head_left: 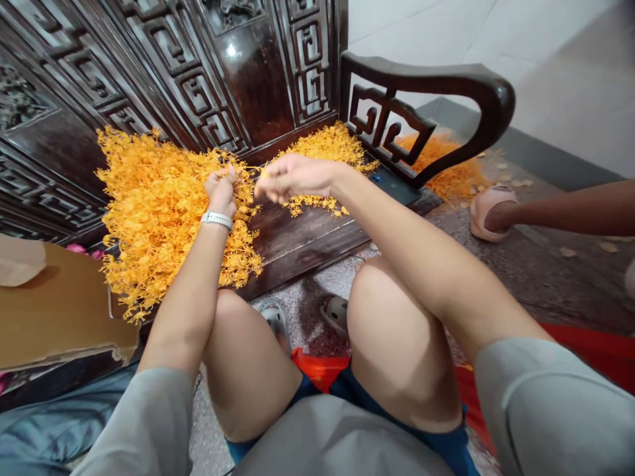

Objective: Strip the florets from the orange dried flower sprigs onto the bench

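My left hand (221, 190), with a white band on its wrist, is closed in a pinch over a big heap of orange plastic sprigs (159, 218) on the dark carved wooden bench (297, 238). Just to its right, my right hand (290, 178) is also closed, pinching a small orange piece between its fingertips. The two hands nearly meet above the bench seat. A smaller orange heap (327, 149) lies behind my right hand against the bench back.
A cardboard sheet (54, 311) lies at the left. More orange sprigs (446, 168) sit on the floor beyond the bench armrest (446, 82). Another person's leg with a pink slipper (489, 208) reaches in from the right. My knees and sandals are below.
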Motion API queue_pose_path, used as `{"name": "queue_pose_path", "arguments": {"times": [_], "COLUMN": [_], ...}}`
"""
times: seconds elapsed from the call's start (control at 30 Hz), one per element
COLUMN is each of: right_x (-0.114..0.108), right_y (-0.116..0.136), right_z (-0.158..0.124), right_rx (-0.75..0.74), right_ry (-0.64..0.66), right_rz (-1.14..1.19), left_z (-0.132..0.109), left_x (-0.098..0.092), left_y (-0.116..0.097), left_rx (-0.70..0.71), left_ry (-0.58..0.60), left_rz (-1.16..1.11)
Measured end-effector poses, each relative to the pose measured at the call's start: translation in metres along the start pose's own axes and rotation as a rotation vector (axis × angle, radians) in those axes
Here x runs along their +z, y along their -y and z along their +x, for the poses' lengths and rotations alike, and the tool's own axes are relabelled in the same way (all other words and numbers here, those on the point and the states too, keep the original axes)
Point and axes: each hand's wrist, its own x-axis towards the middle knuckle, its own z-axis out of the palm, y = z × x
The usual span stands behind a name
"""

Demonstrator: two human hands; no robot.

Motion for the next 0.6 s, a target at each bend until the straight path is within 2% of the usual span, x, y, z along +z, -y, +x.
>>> {"name": "queue_pose_path", "arguments": {"times": [0.07,0.1,0.13,0.2,0.27,0.37,0.47,0.6], "right_x": [-0.02,-0.028,-0.034,-0.04,-0.039,-0.03,-0.019,-0.011], "right_y": [-0.015,-0.023,-0.031,-0.043,-0.051,-0.054,-0.05,-0.046], "right_z": [0.006,0.01,0.012,0.016,0.016,0.014,0.013,0.014], "right_rx": [-0.047,-0.035,0.002,0.115,0.212,0.271,0.236,0.151], "right_ry": [-0.377,-0.526,-0.633,-0.734,-0.72,-0.54,-0.408,-0.416], "right_rz": [0.154,0.209,0.246,0.288,0.308,0.29,0.22,0.11], "left_z": [-0.01,-0.014,-0.018,-0.023,-0.025,-0.025,-0.024,-0.022], "left_x": [0.008,0.012,0.015,0.02,0.023,0.027,0.029,0.025], "left_y": [-0.013,-0.018,-0.022,-0.027,-0.027,-0.024,-0.021,-0.021], "left_rx": [-0.057,-0.075,-0.076,-0.064,-0.044,0.003,0.074,0.129], "left_ry": [-0.085,-0.11,-0.096,-0.055,-0.02,0.04,0.08,0.012], "left_rz": [-0.053,-0.079,-0.095,-0.117,-0.12,-0.086,-0.05,-0.028]}}
